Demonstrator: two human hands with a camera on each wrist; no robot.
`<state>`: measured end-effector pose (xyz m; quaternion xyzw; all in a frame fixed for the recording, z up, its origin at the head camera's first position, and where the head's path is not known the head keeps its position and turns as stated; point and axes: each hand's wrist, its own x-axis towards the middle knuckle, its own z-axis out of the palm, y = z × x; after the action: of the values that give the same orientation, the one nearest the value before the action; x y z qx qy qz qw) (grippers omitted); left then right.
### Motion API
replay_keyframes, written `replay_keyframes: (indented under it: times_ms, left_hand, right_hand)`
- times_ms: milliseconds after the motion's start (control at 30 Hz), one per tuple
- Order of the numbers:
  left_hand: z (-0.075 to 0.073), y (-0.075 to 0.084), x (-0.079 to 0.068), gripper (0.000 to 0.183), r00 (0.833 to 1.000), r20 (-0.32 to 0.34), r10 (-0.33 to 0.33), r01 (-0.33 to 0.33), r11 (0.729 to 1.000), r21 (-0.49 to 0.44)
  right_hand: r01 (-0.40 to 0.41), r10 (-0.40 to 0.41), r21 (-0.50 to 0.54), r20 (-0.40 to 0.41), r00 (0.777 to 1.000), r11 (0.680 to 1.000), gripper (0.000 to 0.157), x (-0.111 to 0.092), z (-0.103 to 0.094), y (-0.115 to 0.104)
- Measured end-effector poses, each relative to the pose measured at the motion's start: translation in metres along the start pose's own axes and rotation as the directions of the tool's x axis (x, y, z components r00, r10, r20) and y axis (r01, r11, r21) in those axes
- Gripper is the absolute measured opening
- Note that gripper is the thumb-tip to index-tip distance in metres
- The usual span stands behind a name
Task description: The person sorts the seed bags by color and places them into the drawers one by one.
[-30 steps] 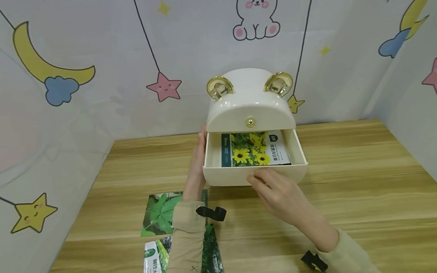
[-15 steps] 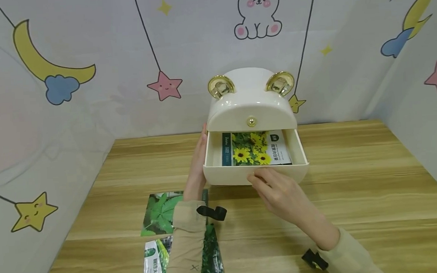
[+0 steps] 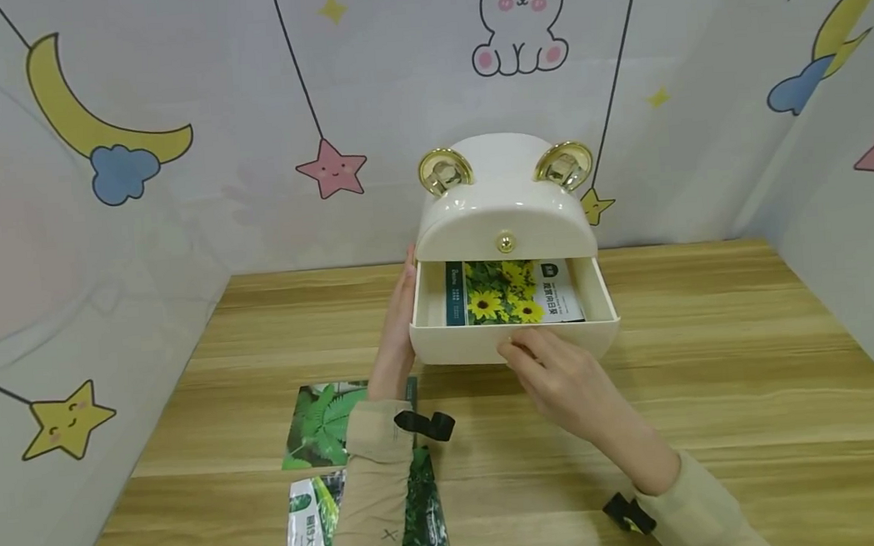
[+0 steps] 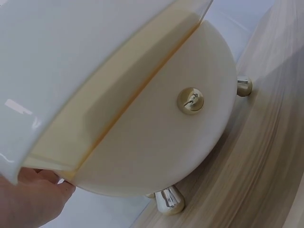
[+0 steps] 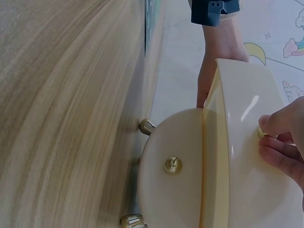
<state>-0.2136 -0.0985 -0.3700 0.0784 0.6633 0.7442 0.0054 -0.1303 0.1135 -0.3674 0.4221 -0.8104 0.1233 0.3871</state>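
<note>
Right hand (image 3: 564, 382) pinches the open drawer's (image 3: 452, 347) gold knob (image 5: 261, 132).
The eared cabinet (image 3: 501, 156) lies at 12 o'clock from it; the left hand (image 3: 397, 325), fingers straight, touches the 9 o'clock side.

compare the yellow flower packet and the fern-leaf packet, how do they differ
Place: the yellow flower packet lies inside the pulled-out drawer, while the fern-leaf packet lies on the tabletop.
Picture: the yellow flower packet shows bright yellow blooms; the fern-leaf packet's visible part shows green leaves.
Cover: the left sleeve hides part of the fern-leaf packet; no sleeve crosses the yellow flower packet.
Both carry plant pictures.
</note>
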Motion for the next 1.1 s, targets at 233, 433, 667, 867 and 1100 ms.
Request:
replay_keyframes:
  times_ms: [233,433,667,867,1100]
  left_hand:
    - [0.002,0.01,-0.008,0.049,1.0,0.001,-0.019,0.019,0.999,0.04]
    - [0.002,0.01,-0.008,0.048,1.0,-0.002,-0.027,0.027,0.999,0.035]
    - [0.002,0.01,-0.01,0.047,0.999,-0.01,-0.039,0.039,0.999,0.014]
    - [0.002,0.01,-0.01,0.048,1.0,0.007,-0.001,0.001,1.0,-0.009]
    - [0.001,0.01,-0.01,0.048,1.0,0.006,-0.004,0.004,1.0,-0.011]
  right_hand:
    - [-0.009,0.009,-0.003,-0.001,1.0,1.0,0.027,0.0,0.002,0.001]
    - [-0.02,0.02,-0.006,-0.002,1.0,1.0,0.025,-0.001,0.004,0.004]
    - [-0.04,0.04,-0.009,0.026,0.999,0.999,0.028,0.0,0.006,0.007]
    - [-0.046,0.046,-0.007,0.033,0.998,0.999,0.027,0.002,0.007,0.009]
    - [-0.058,0.058,0.014,0.022,0.998,0.998,0.02,0.003,0.01,0.013]
